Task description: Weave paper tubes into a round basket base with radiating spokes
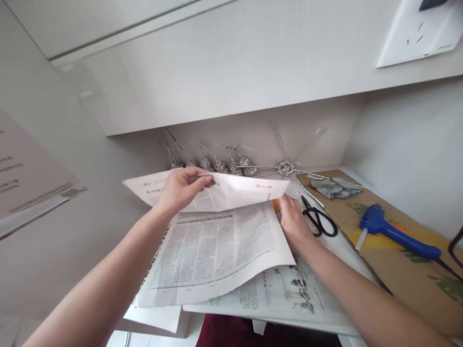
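My left hand (186, 188) pinches the upper edge of a newspaper sheet (213, 255), thumb in front. The sheet's top part stands raised and folded, and its lower part spreads toward me with a curled right corner. My right hand (293, 220) is closed at the sheet's right side. A small orange piece (276, 206) shows beside its fingers; most of it is hidden, and I cannot tell its kind. Just right of that hand lie black-handled scissors (320, 219). Another printed newspaper (253, 291) lies underneath.
A blue hot glue gun (398, 233) and a grey crumpled glove-like cloth (336, 187) rest on cardboard (408, 279) at right. Several woven paper balls (220, 165) with stems line the back wall. An overhead cabinet (231, 62) hangs low, with a wall socket (419, 36) at upper right.
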Demonstrator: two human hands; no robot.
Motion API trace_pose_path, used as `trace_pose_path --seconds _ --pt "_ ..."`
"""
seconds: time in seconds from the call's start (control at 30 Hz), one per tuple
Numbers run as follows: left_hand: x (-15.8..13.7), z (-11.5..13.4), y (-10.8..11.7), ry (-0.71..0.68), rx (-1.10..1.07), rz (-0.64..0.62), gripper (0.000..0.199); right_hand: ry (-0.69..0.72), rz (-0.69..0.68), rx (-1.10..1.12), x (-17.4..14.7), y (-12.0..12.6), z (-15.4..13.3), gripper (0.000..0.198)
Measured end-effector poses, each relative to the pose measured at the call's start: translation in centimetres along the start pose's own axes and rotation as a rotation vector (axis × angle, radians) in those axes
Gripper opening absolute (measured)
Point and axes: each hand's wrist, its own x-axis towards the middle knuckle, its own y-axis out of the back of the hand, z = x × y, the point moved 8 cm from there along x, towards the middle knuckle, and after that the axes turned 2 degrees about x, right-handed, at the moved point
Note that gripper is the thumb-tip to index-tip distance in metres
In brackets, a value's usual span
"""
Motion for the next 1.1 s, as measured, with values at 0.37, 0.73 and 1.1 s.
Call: trace_pose_path --seconds 0.37,0.73,1.1 --pt "13.4 -3.8 -4.4 0.008 -0.032 0.086 0.038 0.197 -0.124 0.058 -0.4 -1.1 -0.8 0.039" --pt "9.1 -3.4 -8.6 -0.304 0.212 -0.117 0.053 0.052 -0.214 0.094 0.2 -1.8 0.9 0.031" --pt "-5.8 -12.0 -8.3 -0.097 0.513 -0.557 0.062 -0.033 -0.458 0.022 0.1 -2.8 1.9 0.029"
